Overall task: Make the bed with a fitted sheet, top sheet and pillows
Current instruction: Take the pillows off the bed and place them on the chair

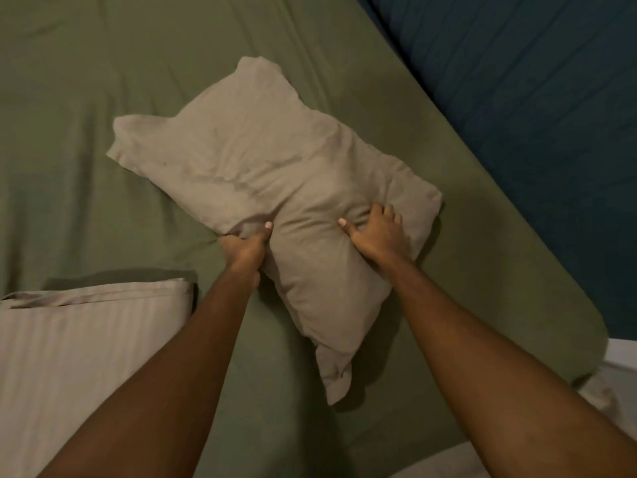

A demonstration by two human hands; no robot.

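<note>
A beige pillow [262,174] lies slanted across the olive-green fitted sheet [86,63] that covers the mattress. My left hand [246,248] grips the pillow's near edge, its thumb on top and its fingers tucked under the fabric. My right hand [374,232] digs into the pillow's right part, bunching the case between thumb and fingers. A folded beige striped sheet [76,339] lies on the bed at the lower left.
A dark blue wall or headboard [534,98] runs along the bed's upper right edge. The mattress corner [586,326] shows at the right, with pale floor [620,367] beyond it.
</note>
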